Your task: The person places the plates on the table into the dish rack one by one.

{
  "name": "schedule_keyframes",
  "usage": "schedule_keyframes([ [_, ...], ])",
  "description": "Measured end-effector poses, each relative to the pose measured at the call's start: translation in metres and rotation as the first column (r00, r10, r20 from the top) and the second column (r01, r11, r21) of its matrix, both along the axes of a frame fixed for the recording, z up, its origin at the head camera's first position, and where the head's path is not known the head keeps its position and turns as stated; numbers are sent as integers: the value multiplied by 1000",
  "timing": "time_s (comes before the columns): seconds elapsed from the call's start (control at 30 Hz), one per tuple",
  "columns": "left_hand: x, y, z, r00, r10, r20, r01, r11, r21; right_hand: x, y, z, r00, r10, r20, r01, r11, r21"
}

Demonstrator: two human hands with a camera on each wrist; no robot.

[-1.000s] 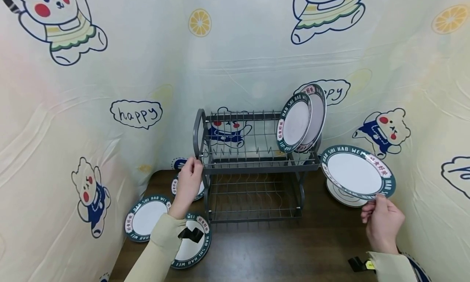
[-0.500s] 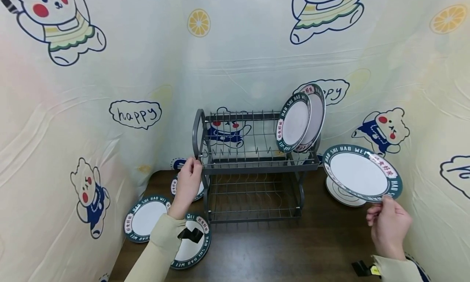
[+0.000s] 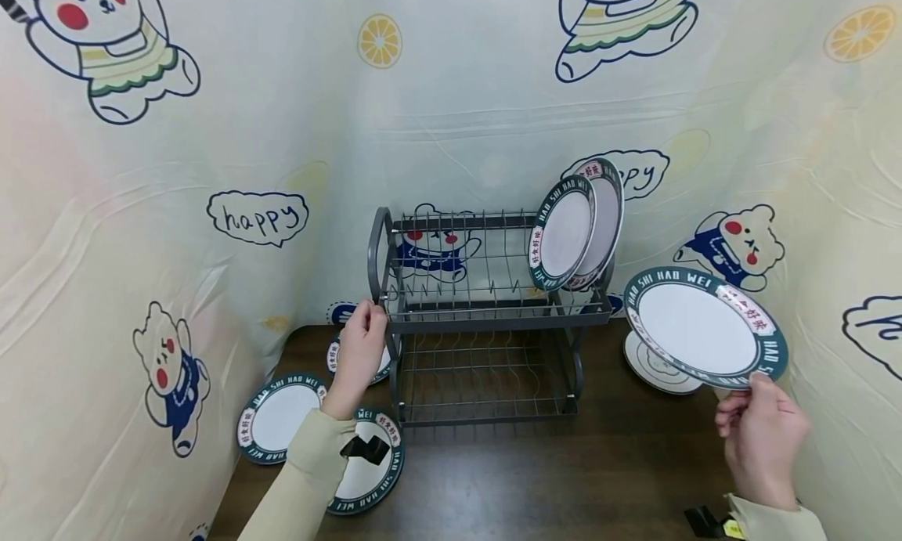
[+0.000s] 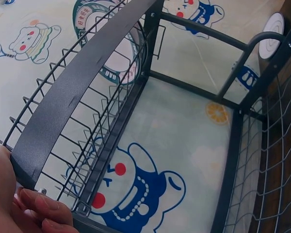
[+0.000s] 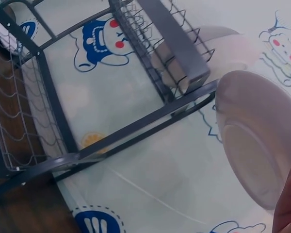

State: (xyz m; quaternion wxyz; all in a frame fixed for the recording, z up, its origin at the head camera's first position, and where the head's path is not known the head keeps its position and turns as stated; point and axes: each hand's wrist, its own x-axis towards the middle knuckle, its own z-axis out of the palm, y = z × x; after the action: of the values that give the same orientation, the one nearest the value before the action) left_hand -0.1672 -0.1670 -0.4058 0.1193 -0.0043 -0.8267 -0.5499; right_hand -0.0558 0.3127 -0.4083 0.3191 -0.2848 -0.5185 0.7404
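A two-tier dark grey dish rack (image 3: 493,322) stands at the back of the table. My left hand (image 3: 361,344) grips its left front corner at the upper tier; the left wrist view shows the fingers (image 4: 41,204) curled round the frame. My right hand (image 3: 764,439) pinches the near edge of a green-rimmed white plate (image 3: 698,330), holding it tilted in the air right of the rack. In the right wrist view the pale underside of this plate (image 5: 257,141) shows. Two plates stand on edge in the upper tier's right end, the front plate (image 3: 564,232) overlapping the rear plate (image 3: 611,212).
On the table left of the rack lie a plate (image 3: 278,420), another plate (image 3: 366,474) partly under the left forearm, and a third plate (image 3: 333,353) behind the left hand. A small white saucer (image 3: 655,373) lies below the held plate. Printed cloth (image 3: 451,149) encloses the back and sides.
My right hand has moved rightward with the plate, exposing more of the saucer below. The left hand keeps its grip on the rack.
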Motion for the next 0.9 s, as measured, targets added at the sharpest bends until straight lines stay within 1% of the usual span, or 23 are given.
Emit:
schedule_keyframes([
  [0.13,0,0,0,1000,-3,-1,3,1000,-1,2,-1,7,1000,-8,-1,8,1000,1],
  [0.3,0,-1,0,1000,0,-3,0,1000,-3,5,-2,15,1000,-16,-24,16,1000,-5],
  [0.53,0,0,0,1000,1,-4,-1,1000,3,9,-4,26,996,-26,-81,21,998,-54],
  [0.73,-1,-1,-2,1000,2,-6,-2,1000,5,12,-5,35,993,-34,-111,27,997,-68],
  [0.8,-1,-1,-2,1000,0,-8,0,1000,4,13,-5,38,990,-32,-134,22,997,-78],
  [0.9,-1,-2,-2,1000,1,-6,-1,1000,4,13,-7,42,987,-35,-154,24,997,-70],
])
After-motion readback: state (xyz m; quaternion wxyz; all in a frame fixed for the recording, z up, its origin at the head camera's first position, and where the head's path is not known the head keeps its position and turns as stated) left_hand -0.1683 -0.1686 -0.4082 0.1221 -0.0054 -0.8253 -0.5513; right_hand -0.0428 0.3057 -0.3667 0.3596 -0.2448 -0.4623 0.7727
